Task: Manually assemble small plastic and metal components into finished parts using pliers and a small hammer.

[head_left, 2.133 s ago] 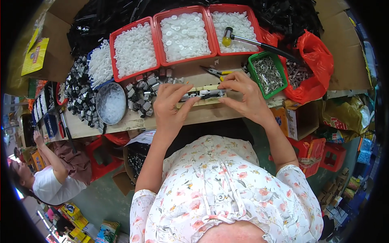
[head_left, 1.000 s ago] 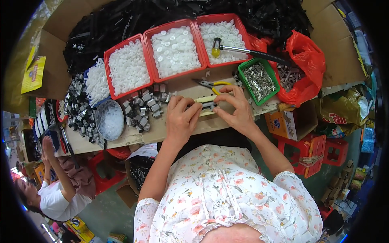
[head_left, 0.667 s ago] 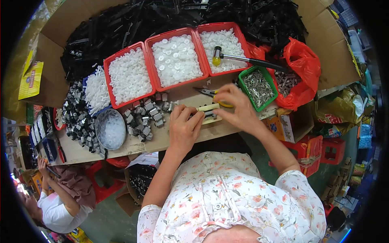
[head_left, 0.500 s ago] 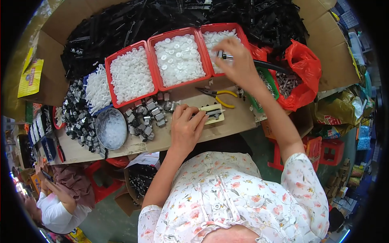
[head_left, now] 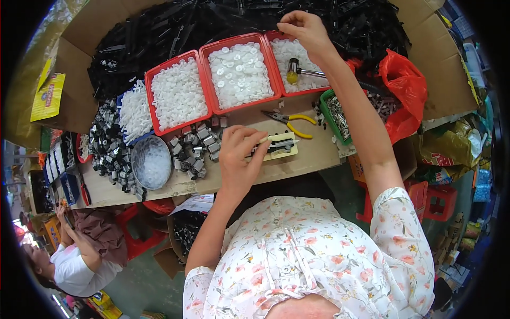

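Note:
My left hand [head_left: 239, 155] is closed around the left end of a small cream block [head_left: 281, 154]. A black and grey metal piece [head_left: 286, 144] lies in the block, partly under my fingers. My right hand [head_left: 308, 36] is stretched out beyond the red trays, over the near edge of a heap of black strips [head_left: 212, 24]. Its fingers are drawn together; whatever is between them is too small to make out. Below that forearm, a hammer [head_left: 292, 74] with a yellow face and metal handle rests across the right red tray [head_left: 305, 91].
White plugs fill the left red tray [head_left: 208, 106], white discs the middle one [head_left: 276, 87]. Yellow-handled pliers [head_left: 300, 118] lie behind the block. Metal parts [head_left: 199, 143] and a round bowl [head_left: 169, 159] stand left; a green tray [head_left: 324, 109] and red bag [head_left: 406, 90] stand right. A co-worker [head_left: 87, 255] sits at left.
My right hand has let go of the hammer, which now lies on the right tray, and has moved farther away to the black heap. My left hand stays at the cream block.

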A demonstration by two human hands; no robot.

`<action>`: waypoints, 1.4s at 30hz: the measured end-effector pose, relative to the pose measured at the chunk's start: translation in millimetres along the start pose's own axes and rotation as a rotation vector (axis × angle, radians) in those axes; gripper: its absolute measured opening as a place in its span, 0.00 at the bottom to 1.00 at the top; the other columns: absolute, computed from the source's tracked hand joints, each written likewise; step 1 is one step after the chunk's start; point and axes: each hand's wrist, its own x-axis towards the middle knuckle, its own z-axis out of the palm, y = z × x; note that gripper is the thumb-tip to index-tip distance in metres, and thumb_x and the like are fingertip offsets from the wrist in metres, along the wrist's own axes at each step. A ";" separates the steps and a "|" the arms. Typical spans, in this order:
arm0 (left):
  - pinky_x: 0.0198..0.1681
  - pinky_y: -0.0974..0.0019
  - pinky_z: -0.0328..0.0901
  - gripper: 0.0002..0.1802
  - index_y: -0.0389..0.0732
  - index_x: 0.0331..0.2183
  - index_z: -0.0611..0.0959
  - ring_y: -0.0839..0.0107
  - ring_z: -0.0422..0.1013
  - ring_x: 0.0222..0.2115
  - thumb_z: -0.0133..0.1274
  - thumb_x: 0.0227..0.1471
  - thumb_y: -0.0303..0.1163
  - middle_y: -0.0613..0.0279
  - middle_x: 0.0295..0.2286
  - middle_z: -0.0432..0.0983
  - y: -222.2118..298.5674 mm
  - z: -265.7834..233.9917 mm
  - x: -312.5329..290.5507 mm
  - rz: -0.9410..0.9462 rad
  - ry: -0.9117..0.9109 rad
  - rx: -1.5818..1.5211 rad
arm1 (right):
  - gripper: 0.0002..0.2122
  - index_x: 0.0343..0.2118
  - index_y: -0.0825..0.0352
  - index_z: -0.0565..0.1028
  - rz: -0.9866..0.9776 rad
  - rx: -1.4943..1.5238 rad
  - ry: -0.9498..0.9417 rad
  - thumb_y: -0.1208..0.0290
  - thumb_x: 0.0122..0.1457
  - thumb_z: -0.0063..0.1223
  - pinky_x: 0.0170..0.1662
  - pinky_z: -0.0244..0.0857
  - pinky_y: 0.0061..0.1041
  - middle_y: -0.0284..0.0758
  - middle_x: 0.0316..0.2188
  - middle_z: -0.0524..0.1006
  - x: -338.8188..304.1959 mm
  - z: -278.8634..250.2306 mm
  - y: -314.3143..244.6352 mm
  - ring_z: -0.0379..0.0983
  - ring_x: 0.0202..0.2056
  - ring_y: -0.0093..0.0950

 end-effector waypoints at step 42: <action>0.42 0.66 0.68 0.12 0.32 0.40 0.85 0.63 0.77 0.35 0.61 0.50 0.24 0.53 0.33 0.80 -14.5 -47.4 -7.5 -0.250 -0.032 -0.116 | 0.14 0.39 0.65 0.78 -0.364 -0.677 -0.387 0.67 0.51 0.66 0.48 0.63 0.36 0.34 0.34 0.73 -216.1 37.8 -31.9 0.70 0.42 0.36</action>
